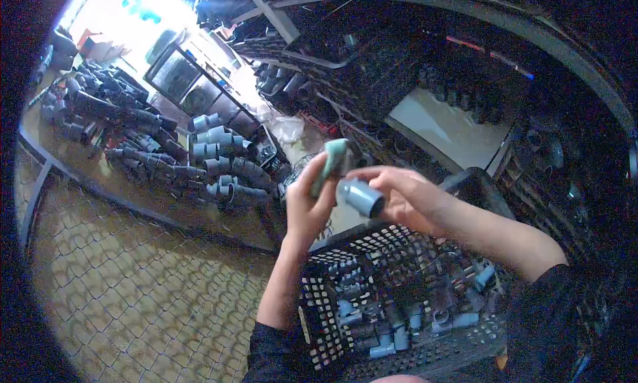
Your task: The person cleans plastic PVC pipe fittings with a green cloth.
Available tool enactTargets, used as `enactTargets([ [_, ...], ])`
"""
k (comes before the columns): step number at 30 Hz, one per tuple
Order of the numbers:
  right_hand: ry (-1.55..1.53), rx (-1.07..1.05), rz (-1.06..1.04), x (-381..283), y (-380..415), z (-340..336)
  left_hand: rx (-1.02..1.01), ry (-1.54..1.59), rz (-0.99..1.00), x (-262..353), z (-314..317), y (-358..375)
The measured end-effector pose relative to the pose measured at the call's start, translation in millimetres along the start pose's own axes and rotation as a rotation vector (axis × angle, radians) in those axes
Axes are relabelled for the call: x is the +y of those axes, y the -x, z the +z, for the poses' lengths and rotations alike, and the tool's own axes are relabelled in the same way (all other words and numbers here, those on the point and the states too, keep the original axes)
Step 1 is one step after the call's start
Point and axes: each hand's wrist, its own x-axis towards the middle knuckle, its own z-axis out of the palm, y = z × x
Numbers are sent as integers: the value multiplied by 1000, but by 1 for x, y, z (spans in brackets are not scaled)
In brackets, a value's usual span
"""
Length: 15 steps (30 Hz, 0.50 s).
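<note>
My left hand (308,203) is closed round a pale green pad (337,155); blur hides whether it is cloth or sponge. Close beside it, my right hand (415,195) grips a short grey plastic pipe fitting (362,197) by its right side. The fitting is tilted, its dark open end facing down to the right. Both hands are above a black perforated crate (318,310), where several grey pipe fittings (455,322) lie loose, some of them tee-shaped.
Beyond a metal rail, stacked grey pipe fittings (222,147) fill the left side. Wire mesh (146,283) covers the lower left. A white board (445,127) lies behind my right hand. A dark-framed rack (193,84) stands near the bright opening.
</note>
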Motion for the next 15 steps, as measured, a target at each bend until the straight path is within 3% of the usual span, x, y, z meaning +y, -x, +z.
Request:
enactTargets([
  [1, -3, 69, -97, -3, -1, -2, 62, -15, -11, 9, -1, -1],
  [5, -39, 158, -173, -19, 1, -14, 61, -174, 482, 17, 15, 0],
  [7, 2, 178, -168, -17, 0, -18, -68, -402, 435, 33, 23, 7],
  [9, 52, 170, -125, -12, -2, -21, -116, -391, 350, 27, 33, 11],
  [13, 364, 358, -28, -7, -14, -33, -133, -363, 171, 3, 50, 22],
  [15, 323, 367, -84, 3, -26, -47, -177, -381, 257, 0, 57, 30],
])
